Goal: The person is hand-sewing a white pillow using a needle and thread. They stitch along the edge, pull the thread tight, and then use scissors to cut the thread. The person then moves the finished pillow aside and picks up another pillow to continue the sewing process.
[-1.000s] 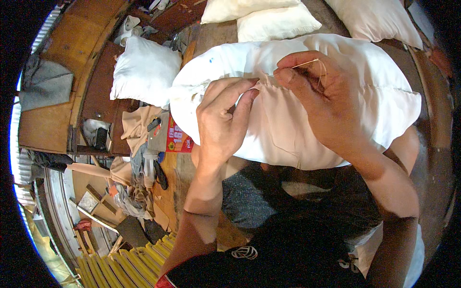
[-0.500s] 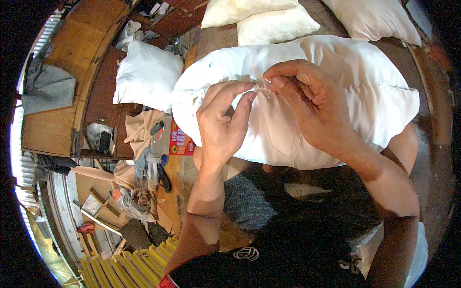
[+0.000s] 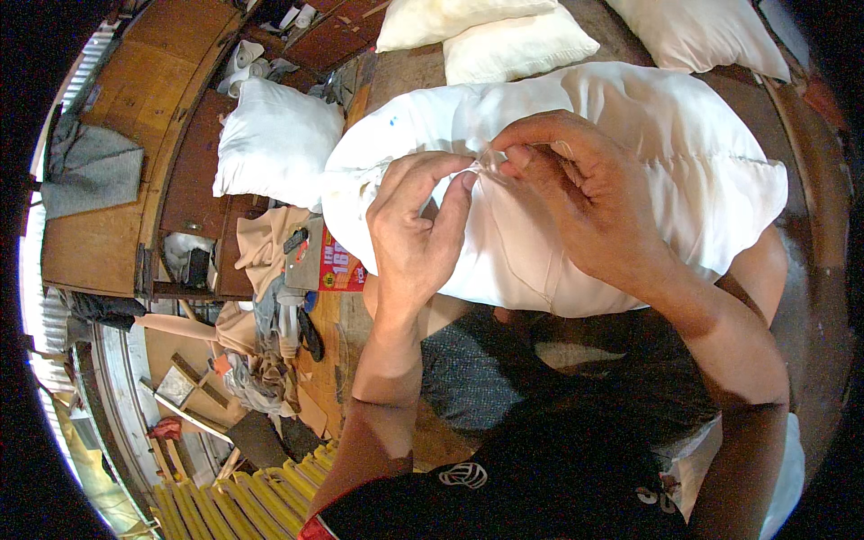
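A long, plump white pillow (image 3: 693, 189) lies across my lap, a gathered seam running along its upper side. My left hand (image 3: 418, 225) pinches the fabric at the seam near the middle. Just to its right, my right hand (image 3: 585, 198) is closed, thumb and forefinger together on a fine needle and thread close to my left fingertips. The thread loops faintly by the fingers; the needle itself is hard to make out.
White pillows (image 3: 517, 49) lie beyond, another (image 3: 274, 135) at the left by wooden cabinets (image 3: 180, 81). Piled cloth (image 3: 270, 247), a red printed board (image 3: 340, 265) and a black sandal (image 3: 310, 337) are at the left, with yellow slats (image 3: 234, 495) at lower left.
My right hand has moved left and down toward my left fingertips, bringing the needle and thread to the seam. My left hand has stayed nearly still, pinching the fabric.
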`<action>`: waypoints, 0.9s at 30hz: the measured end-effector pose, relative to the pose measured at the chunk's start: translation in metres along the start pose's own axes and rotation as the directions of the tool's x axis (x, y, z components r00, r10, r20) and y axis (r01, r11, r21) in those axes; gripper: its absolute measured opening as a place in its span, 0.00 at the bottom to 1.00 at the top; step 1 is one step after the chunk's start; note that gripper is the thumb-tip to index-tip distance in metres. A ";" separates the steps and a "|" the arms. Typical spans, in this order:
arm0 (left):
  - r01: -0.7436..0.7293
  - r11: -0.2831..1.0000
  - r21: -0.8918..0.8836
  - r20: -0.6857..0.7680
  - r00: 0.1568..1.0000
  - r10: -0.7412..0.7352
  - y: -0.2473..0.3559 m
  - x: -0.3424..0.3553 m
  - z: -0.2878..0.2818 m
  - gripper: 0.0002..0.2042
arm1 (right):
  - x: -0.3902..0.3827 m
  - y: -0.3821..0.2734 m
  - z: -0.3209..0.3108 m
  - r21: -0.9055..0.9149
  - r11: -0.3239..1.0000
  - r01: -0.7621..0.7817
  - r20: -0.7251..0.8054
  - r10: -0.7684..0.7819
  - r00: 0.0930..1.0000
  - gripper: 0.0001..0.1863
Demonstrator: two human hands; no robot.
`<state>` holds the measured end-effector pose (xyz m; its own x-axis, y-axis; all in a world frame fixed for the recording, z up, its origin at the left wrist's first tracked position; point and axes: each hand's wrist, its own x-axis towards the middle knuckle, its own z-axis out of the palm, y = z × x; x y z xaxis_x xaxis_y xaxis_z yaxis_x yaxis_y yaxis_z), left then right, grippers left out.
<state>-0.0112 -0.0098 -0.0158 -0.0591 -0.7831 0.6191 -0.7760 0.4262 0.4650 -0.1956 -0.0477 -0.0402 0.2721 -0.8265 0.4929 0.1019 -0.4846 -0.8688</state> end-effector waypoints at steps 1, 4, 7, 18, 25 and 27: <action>-0.001 1.000 0.002 0.000 1.000 0.001 0.000 0.000 0.000 0.08 | -0.001 0.001 0.001 0.025 1.000 -0.002 -0.003 0.002 1.000 0.07; 0.008 1.000 0.008 -0.006 1.000 -0.008 0.000 -0.001 0.000 0.08 | 0.001 0.004 0.000 -0.046 0.994 0.101 -0.015 -0.102 0.995 0.08; 0.005 1.000 0.012 -0.008 1.000 -0.005 -0.001 -0.001 0.001 0.08 | 0.000 0.009 0.006 0.061 0.997 0.048 -0.082 -0.043 0.996 0.08; 0.019 0.999 0.036 -0.001 1.000 -0.019 0.002 -0.001 0.001 0.08 | 0.001 0.002 0.001 -0.062 0.994 0.088 0.002 -0.088 0.996 0.07; 0.008 0.999 0.032 0.001 1.000 -0.008 0.001 -0.001 0.001 0.08 | 0.002 -0.002 0.000 -0.065 0.996 0.056 0.016 -0.055 0.998 0.07; 0.005 0.999 0.036 0.005 1.000 -0.005 0.001 -0.001 0.001 0.08 | 0.001 -0.001 0.000 -0.060 0.997 0.050 0.012 -0.049 0.999 0.07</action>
<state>-0.0125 -0.0089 -0.0163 -0.0583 -0.7877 0.6133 -0.7986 0.4054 0.4448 -0.1958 -0.0479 -0.0387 0.2779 -0.7983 0.5343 0.0578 -0.5413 -0.8388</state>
